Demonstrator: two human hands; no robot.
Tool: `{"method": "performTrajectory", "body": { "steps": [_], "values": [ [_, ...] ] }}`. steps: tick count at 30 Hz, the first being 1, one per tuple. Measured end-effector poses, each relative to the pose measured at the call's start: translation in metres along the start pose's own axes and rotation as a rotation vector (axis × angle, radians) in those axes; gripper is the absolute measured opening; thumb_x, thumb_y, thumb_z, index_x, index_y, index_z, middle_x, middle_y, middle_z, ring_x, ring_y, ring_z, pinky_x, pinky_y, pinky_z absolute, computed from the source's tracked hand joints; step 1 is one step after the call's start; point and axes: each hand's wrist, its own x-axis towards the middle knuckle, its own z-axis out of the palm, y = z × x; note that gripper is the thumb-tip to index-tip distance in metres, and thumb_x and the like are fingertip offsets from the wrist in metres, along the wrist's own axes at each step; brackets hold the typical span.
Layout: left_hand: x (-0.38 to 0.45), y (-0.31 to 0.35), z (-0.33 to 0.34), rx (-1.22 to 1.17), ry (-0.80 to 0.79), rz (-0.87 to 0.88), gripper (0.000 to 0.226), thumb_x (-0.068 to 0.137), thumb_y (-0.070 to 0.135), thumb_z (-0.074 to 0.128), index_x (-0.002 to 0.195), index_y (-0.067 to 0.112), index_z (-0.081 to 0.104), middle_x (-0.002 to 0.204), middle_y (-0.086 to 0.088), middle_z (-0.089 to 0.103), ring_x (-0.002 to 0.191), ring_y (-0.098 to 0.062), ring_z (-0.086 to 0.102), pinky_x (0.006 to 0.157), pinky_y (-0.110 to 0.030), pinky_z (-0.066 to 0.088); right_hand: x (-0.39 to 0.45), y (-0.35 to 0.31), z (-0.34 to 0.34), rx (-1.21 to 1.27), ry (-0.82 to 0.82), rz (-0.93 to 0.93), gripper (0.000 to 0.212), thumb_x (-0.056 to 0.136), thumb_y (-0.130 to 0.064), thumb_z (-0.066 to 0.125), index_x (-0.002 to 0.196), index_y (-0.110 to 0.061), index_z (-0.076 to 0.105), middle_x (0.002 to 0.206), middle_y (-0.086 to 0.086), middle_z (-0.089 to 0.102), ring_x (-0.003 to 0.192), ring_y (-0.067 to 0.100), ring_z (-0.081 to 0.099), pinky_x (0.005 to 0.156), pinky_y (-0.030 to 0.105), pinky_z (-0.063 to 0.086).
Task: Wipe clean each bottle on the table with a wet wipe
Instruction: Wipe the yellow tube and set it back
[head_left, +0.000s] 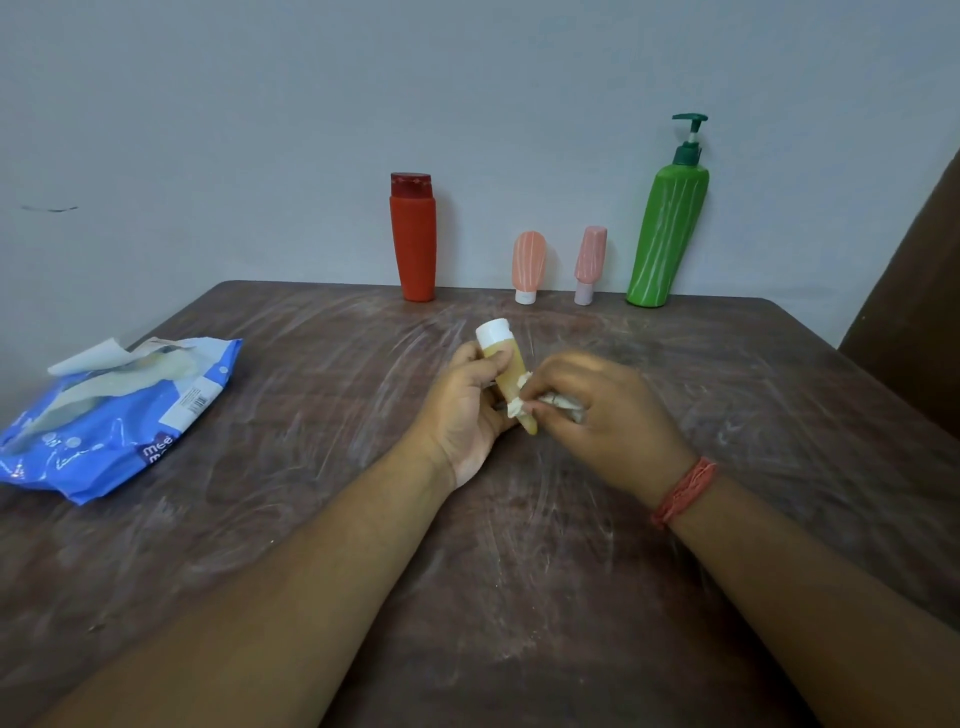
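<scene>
head view shows the left hand (470, 395) gripping a small yellow bottle (506, 371) over the table (311, 519), while the right hand (597, 410) pinches a wet wipe (519, 405) against its lower part. beyond both hands stand four more bottles: red (414, 239), peach (529, 265), pink (589, 262), green (667, 234). whether these are already wiped, i cannot tell.

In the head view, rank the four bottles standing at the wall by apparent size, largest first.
1. Green pump bottle
2. Red bottle
3. The two pink tubes, left and right, look about alike; not ranked.
</scene>
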Motion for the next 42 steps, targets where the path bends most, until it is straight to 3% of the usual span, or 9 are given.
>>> {"method": "performTrajectory", "body": {
  "steps": [3, 7, 11, 17, 21, 28, 32, 37, 42],
  "values": [
    [0.001, 0.002, -0.003, -0.002, 0.038, 0.025, 0.017, 0.099, 0.012, 0.055, 0.116, 0.013, 0.056, 0.093, -0.01, 0.058, 0.08, -0.022, 0.063, 0.068, -0.039, 0.055, 0.0, 0.002, 0.001, -0.026, -0.053, -0.006, 0.005, 0.086, -0.016, 0.073, 0.088, -0.019, 0.07, 0.09, -0.009, 0.062, 0.081, 0.003, 0.055, 0.069, 0.018, 0.043],
    [-0.004, -0.003, 0.005, 0.093, -0.089, -0.017, 0.03, 0.098, 0.011, 0.057, 0.128, 0.009, 0.051, 0.105, -0.014, 0.065, 0.097, -0.029, 0.065, 0.088, -0.052, 0.056, 0.002, -0.005, -0.001, 0.017, 0.201, 0.089, 0.004, 0.085, -0.013, 0.072, 0.086, -0.013, 0.068, 0.088, -0.005, 0.06, 0.078, 0.008, 0.055, 0.066, 0.021, 0.044],
    [-0.004, -0.005, 0.007, 0.099, -0.105, -0.031, 0.036, 0.099, 0.016, 0.057, 0.133, 0.007, 0.048, 0.11, -0.016, 0.067, 0.099, -0.031, 0.065, 0.092, -0.057, 0.053, 0.002, -0.012, 0.001, -0.014, 0.269, 0.119, 0.006, 0.086, -0.012, 0.072, 0.088, -0.013, 0.066, 0.093, -0.006, 0.06, 0.082, 0.006, 0.055, 0.069, 0.013, 0.042],
    [-0.007, -0.002, 0.007, 0.095, -0.133, -0.036, 0.034, 0.102, 0.022, 0.054, 0.133, 0.007, 0.049, 0.103, -0.012, 0.069, 0.089, -0.025, 0.07, 0.074, -0.045, 0.058, 0.003, -0.021, 0.007, -0.088, 0.27, 0.08, 0.008, 0.086, -0.014, 0.072, 0.091, -0.015, 0.065, 0.097, -0.005, 0.059, 0.09, 0.008, 0.056, 0.076, 0.013, 0.038],
    [-0.008, 0.001, 0.006, 0.033, -0.128, -0.052, 0.046, 0.098, 0.016, 0.059, 0.139, 0.0, 0.046, 0.106, -0.016, 0.068, 0.093, -0.03, 0.07, 0.076, -0.048, 0.057, 0.004, -0.021, 0.007, -0.091, 0.286, 0.062, 0.01, 0.087, -0.014, 0.071, 0.094, -0.018, 0.066, 0.1, -0.008, 0.058, 0.096, 0.004, 0.053, 0.083, 0.007, 0.034],
    [-0.003, 0.001, 0.004, -0.017, -0.006, 0.049, 0.015, 0.099, 0.017, 0.058, 0.11, 0.011, 0.05, 0.078, -0.005, 0.067, 0.072, -0.021, 0.068, 0.064, -0.04, 0.057, 0.006, -0.019, 0.007, -0.16, 0.094, 0.085, 0.014, 0.087, -0.02, 0.07, 0.083, -0.02, 0.056, 0.087, -0.011, 0.05, 0.078, 0.007, 0.047, 0.063, 0.012, 0.029],
    [0.0, 0.004, 0.0, -0.089, 0.114, 0.154, 0.012, 0.099, 0.017, 0.059, 0.107, 0.011, 0.052, 0.088, -0.011, 0.067, 0.082, -0.023, 0.07, 0.065, -0.04, 0.057, 0.004, -0.019, 0.008, -0.174, 0.019, 0.086, 0.021, 0.083, -0.012, 0.069, 0.079, -0.021, 0.051, 0.085, -0.009, 0.048, 0.075, 0.009, 0.045, 0.059, 0.019, 0.034],
    [-0.004, 0.002, 0.003, 0.015, 0.059, 0.118, 0.012, 0.1, 0.018, 0.058, 0.108, 0.012, 0.051, 0.086, -0.007, 0.065, 0.078, -0.019, 0.068, 0.065, -0.039, 0.057, 0.002, -0.018, 0.009, -0.145, 0.091, 0.113, 0.027, 0.083, -0.013, 0.071, 0.077, -0.024, 0.048, 0.082, -0.013, 0.045, 0.073, 0.006, 0.043, 0.059, 0.013, 0.027],
    [-0.007, -0.002, 0.01, 0.143, -0.04, 0.083, 0.013, 0.099, 0.017, 0.062, 0.102, 0.014, 0.049, 0.084, -0.003, 0.066, 0.077, -0.017, 0.069, 0.069, -0.036, 0.056, 0.003, -0.022, 0.007, -0.075, 0.258, 0.124, 0.011, 0.085, -0.011, 0.071, 0.082, -0.015, 0.061, 0.088, -0.007, 0.055, 0.078, 0.003, 0.048, 0.066, 0.006, 0.035]
  ]
}}
